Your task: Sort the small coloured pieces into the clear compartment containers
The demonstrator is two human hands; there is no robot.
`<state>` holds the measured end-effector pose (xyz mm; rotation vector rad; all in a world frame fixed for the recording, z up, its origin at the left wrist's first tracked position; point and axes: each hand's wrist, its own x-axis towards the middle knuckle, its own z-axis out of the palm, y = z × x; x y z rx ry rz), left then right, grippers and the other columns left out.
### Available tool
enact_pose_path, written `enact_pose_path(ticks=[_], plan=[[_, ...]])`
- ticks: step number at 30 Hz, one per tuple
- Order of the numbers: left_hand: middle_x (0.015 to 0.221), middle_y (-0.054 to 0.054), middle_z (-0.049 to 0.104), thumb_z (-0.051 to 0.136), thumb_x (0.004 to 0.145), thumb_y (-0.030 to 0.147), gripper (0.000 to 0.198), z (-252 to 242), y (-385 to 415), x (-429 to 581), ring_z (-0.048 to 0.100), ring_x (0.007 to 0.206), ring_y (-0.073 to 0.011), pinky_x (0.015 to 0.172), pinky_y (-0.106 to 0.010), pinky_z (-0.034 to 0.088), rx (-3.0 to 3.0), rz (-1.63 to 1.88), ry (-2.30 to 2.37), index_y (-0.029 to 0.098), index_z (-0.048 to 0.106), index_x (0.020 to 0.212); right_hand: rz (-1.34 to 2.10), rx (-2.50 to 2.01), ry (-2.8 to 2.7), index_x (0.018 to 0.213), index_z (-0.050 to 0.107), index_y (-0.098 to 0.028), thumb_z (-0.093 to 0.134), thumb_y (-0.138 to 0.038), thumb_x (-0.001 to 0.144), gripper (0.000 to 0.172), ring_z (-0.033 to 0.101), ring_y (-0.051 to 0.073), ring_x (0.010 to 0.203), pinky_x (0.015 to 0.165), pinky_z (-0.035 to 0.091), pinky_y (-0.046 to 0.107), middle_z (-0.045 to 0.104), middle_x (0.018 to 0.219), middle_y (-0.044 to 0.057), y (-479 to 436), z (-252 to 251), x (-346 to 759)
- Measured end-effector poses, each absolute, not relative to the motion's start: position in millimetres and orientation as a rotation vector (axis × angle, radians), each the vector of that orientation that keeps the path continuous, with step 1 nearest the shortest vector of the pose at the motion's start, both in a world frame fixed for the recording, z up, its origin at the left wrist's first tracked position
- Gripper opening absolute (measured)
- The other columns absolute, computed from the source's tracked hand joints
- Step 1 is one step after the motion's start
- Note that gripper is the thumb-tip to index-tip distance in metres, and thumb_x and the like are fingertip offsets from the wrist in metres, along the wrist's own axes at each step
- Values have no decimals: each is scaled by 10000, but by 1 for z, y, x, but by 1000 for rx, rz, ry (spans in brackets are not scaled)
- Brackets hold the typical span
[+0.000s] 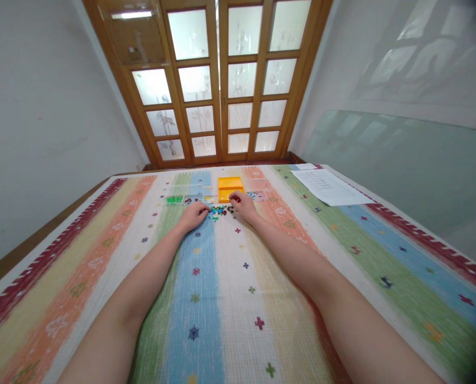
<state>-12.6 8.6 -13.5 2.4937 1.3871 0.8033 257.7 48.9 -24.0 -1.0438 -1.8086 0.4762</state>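
Both my arms reach far across a striped cloth [222,298] to a small heap of tiny coloured pieces [220,211]. My left hand [193,215] rests at the heap's left side with its fingers curled, fingertips touching the pieces. My right hand [241,205] sits at the heap's right side, fingers bent as in a pinch; what they hold is too small to make out. Just beyond the heap stands an orange box [230,188]. Clear compartments with green pieces [174,200] and other sorted colours lie in a row beside it.
A white sheet of paper [329,186] lies at the far right of the cloth. Wooden doors with frosted glass panes [217,80] stand behind the surface. White walls close in on both sides.
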Motion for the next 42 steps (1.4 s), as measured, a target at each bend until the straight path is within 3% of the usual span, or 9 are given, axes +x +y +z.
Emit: enact_pose_path(ticks=[7,15,20,24,31,42], plan=[[1026,-67,738,559,985,250,238,-15,10,-13,664,1017,-235,963,-382,518,2504,799,1378,219,785,1052,358,-1116,-1781,964,741,-210,551,-170,895,206,674,239,962,941,518,395,762,1017,66,57,-31,261],[1019,-65,739,574,973,244,227,-17,11,-14,672,1012,-240,969,-394,527,2502,816,1389,225,789,1045,173,-1249,-1796,1246,723,-195,577,-135,908,372,627,285,1151,1075,461,455,731,1244,101,54,-31,266],[1010,-60,741,579,968,241,227,-17,11,-14,671,1006,-240,972,-396,525,2503,817,1379,233,792,1045,68,-1147,-2044,1002,770,-216,620,-137,915,190,590,287,1115,1028,443,436,725,1108,98,45,-22,260],[981,-60,727,571,975,252,231,-17,11,-14,664,979,-233,939,-380,521,2510,821,1370,225,790,1046,62,-1016,-2225,913,754,-220,650,-138,905,133,566,274,1109,1024,420,419,709,1087,84,35,-16,254],[994,-61,727,565,978,241,233,-15,11,-14,660,987,-235,939,-382,514,2513,813,1364,217,787,1047,25,-1005,-2310,911,762,-232,701,-156,864,108,529,294,1191,1088,384,456,680,1195,88,32,-16,253],[979,-64,728,571,977,244,233,-13,9,-11,657,971,-234,936,-378,509,2527,800,1373,218,793,1039,26,-875,-2352,904,765,-244,715,-247,942,63,533,295,1247,1097,409,480,696,1224,82,39,-24,254]])
